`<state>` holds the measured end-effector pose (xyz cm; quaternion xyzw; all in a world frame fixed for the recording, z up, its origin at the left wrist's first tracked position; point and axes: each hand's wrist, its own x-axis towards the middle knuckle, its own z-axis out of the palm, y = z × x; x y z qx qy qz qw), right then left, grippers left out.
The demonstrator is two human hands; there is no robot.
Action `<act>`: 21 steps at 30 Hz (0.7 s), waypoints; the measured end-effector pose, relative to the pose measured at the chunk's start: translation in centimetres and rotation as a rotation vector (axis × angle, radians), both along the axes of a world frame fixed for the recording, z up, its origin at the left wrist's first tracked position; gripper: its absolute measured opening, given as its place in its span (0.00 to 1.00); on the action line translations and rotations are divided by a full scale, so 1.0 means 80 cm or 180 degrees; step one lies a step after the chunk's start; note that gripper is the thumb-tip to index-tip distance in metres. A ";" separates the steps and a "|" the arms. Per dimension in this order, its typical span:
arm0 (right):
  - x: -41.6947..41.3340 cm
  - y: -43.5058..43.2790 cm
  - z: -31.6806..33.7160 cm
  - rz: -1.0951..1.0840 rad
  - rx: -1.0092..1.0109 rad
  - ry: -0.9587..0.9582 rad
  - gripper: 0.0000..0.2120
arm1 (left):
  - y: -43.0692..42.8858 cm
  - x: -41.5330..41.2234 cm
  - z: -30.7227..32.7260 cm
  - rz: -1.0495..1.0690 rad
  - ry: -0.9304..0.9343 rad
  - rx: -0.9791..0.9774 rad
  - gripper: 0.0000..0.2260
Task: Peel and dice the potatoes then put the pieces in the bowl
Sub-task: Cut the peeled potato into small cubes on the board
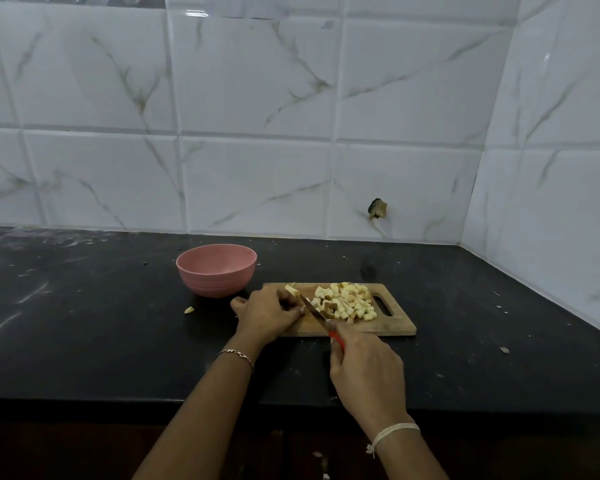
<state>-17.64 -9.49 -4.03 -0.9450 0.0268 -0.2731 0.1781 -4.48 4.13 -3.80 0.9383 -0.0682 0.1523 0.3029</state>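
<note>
A wooden cutting board (394,325) lies on the black counter. A heap of diced potato pieces (345,301) sits on its right half. My left hand (265,315) rests on the board's left end, its fingers curled over a potato piece (291,290). My right hand (366,370) grips the red handle of a knife (314,311), whose blade angles up and left, between the left hand's fingers and the heap. A pink bowl (216,270) stands just behind and left of the board; I see nothing inside it.
One stray potato piece (189,310) lies on the counter left of the board. White tiled walls close the counter at the back and right. Small scraps speckle the black countertop (84,323), whose front edge runs below my forearms.
</note>
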 end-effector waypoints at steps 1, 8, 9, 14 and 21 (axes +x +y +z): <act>0.001 0.000 0.000 0.0004 -0.0024 0.0015 0.16 | 0.000 0.000 0.000 0.0001 -0.0005 0.0003 0.08; 0.013 0.010 0.008 0.0139 -0.0350 0.0294 0.14 | 0.000 -0.003 0.003 -0.0029 -0.0094 0.0043 0.08; 0.014 0.011 0.009 0.0151 -0.0395 0.0289 0.14 | 0.000 -0.002 0.002 -0.0032 -0.0096 0.0030 0.08; 0.019 0.019 0.013 0.0211 -0.0611 0.0344 0.13 | 0.002 -0.003 0.001 -0.0031 -0.0091 -0.0016 0.09; 0.009 0.017 0.007 -0.0035 -0.0400 0.0218 0.14 | -0.001 -0.007 0.001 0.0021 -0.0272 0.0063 0.09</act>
